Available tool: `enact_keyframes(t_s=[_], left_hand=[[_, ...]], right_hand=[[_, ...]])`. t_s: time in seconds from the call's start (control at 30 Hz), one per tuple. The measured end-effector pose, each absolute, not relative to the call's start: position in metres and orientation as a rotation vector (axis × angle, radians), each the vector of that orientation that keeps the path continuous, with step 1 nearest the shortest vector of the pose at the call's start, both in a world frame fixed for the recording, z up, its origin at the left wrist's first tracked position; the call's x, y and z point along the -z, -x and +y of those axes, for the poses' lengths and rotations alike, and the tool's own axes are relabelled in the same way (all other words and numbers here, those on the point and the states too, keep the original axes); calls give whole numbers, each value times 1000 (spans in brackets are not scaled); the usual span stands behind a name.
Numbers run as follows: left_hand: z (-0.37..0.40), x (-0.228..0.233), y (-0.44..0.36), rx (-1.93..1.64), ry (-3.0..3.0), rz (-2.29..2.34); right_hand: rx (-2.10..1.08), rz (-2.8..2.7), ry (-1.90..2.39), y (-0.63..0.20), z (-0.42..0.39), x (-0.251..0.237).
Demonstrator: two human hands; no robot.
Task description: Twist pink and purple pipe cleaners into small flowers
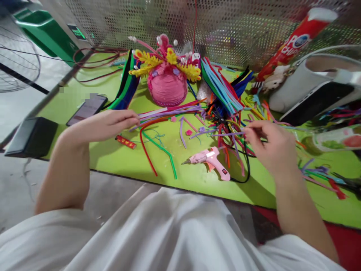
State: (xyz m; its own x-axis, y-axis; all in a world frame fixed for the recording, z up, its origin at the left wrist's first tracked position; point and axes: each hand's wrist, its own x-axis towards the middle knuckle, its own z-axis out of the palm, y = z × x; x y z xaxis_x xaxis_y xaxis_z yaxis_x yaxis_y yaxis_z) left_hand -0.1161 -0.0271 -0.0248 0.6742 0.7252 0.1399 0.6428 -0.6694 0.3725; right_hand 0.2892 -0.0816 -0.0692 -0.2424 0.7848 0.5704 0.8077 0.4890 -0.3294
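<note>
At the left ends of a bundle of purple and pink pipe cleaners [172, 112], my left hand [121, 122] has its fingers and thumb closed together on the stems; the exact grip is partly hidden. My right hand [267, 145] pinches the end of a purple pipe cleaner [222, 134], which stretches left above the table. Below it lies a pink hot glue gun [210, 160], nozzle to the left. Bent red [145, 150] and green [167, 152] pipe cleaners lie between my hands. Small pink [188, 132] and purple flowers [202, 129] lie near the purple stem.
A pink headdress with yellow leaves [167, 86] stands at the back of the green table [113, 160]. Scissors [218, 118] lie among loose stems. A phone [87, 109] and black box [32, 135] sit left; a white bag [313, 79], red chip can [296, 41] and dark scissors [349, 184] right.
</note>
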Motion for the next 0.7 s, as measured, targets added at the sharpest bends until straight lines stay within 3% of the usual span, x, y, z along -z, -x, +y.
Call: enact_keyframes(t_s=[0.23, 0.53, 0.7], left_hand=[[-30, 47, 41, -558, -2607, 1074], [-49, 78, 10, -1047, -2468, 523], [-52, 86, 7, -1144, -2395, 497]], right_hand=[[-365, -2189, 1016, -243, -87, 64], [-766, -2067, 927, -241, -81, 83], [-742, -2120, 867, -238, -87, 80]])
